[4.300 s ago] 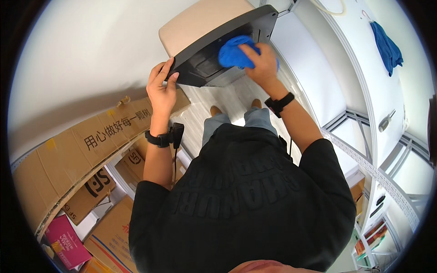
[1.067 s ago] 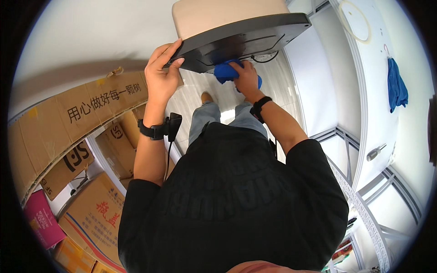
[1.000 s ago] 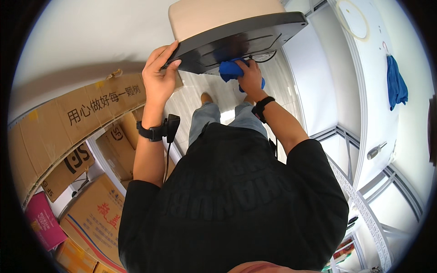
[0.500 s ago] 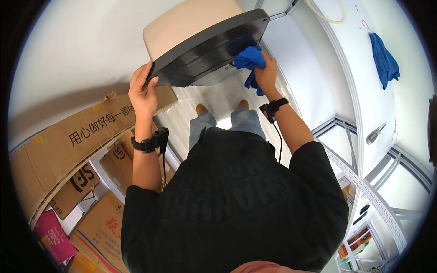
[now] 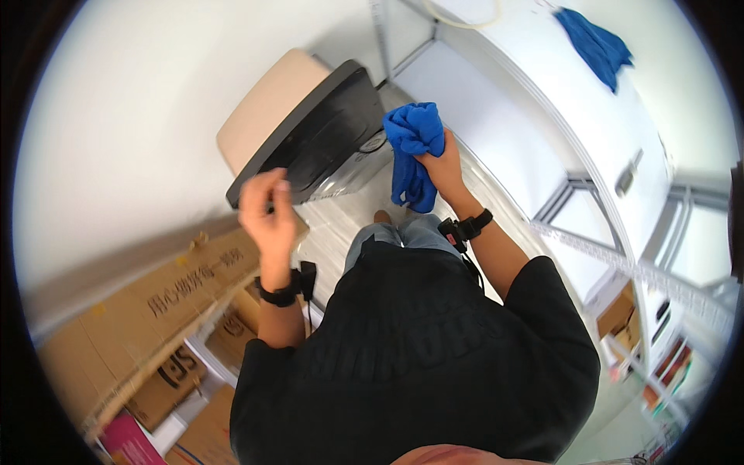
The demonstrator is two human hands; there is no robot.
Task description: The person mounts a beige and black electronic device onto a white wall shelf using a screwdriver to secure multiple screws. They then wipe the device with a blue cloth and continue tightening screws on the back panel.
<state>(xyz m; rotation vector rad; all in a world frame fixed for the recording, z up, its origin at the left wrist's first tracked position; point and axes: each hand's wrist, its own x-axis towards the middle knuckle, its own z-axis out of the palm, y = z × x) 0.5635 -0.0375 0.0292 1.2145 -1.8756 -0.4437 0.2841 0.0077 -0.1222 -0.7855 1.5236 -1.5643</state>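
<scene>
My right hand is closed around a bunched blue cloth, whose lower end hangs down above the floor. My left hand is slightly blurred, with loosely bent fingers apart and nothing in them. It overlaps the near left corner of a bulky appliance-like item, and I cannot tell if it touches. That item has a beige padded-looking body and a thick black rim around a glossy dark panel. It stands tilted near the wall, ahead and left of me. The cloth is apart from it.
On my left, a long cardboard sheet fronts a shelf with cardboard boxes and a magenta box. White metal-framed shelving runs along my right. A second blue cloth and a screwdriver are on its white panel.
My left hand has come off the black rim's corner. The right hand has drawn the blue cloth away from the dark panel. The view has turned, and the beige item appears farther away.
</scene>
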